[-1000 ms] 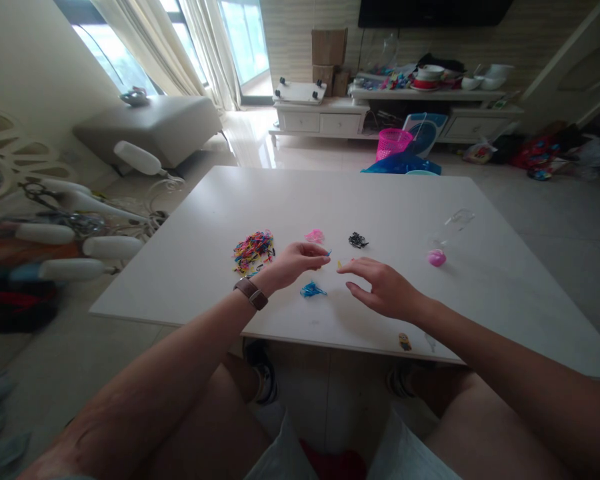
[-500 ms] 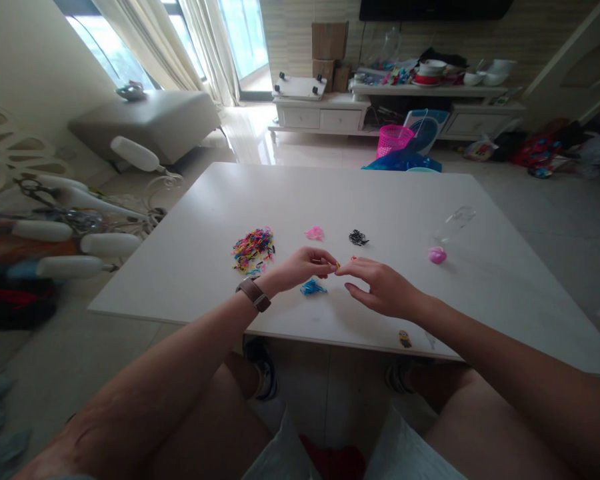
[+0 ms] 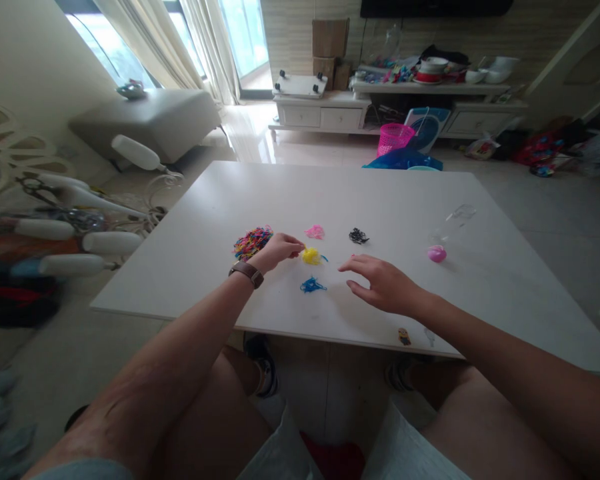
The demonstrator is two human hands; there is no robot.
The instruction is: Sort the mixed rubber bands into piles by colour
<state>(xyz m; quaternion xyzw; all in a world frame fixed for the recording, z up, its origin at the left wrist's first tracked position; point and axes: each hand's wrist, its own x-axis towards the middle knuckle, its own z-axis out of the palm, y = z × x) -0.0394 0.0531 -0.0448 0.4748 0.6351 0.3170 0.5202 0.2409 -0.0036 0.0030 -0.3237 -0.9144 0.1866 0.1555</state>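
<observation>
My left hand (image 3: 280, 251), a watch on its wrist, reaches between a mixed pile (image 3: 250, 243) of small, many-coloured bands and a yellow pile (image 3: 311, 256) of the same kind. Its fingers are pinched together at the yellow pile's left edge; what they hold is too small to make out. To the right, my right hand (image 3: 383, 283) hovers with fingers and thumb apart and nothing visible in them. A bit of red shows by its fingertips. Around lie a pink pile (image 3: 315, 231), a black pile (image 3: 359, 236) and a blue pile (image 3: 313, 285). One blue band touches the yellow pile's right side.
On the white table (image 3: 260, 193), a pink round object (image 3: 437, 253) and a clear plastic piece (image 3: 461, 213) lie at the right. A small cartoon figure (image 3: 404, 337) is near the front edge. White lamp arms (image 3: 75, 263) stand beyond the left edge.
My left hand has moved left, away from my right hand's fingertips, where it pinched something small and yellowish. The yellow pile is now uncovered. My right hand has stayed almost in place.
</observation>
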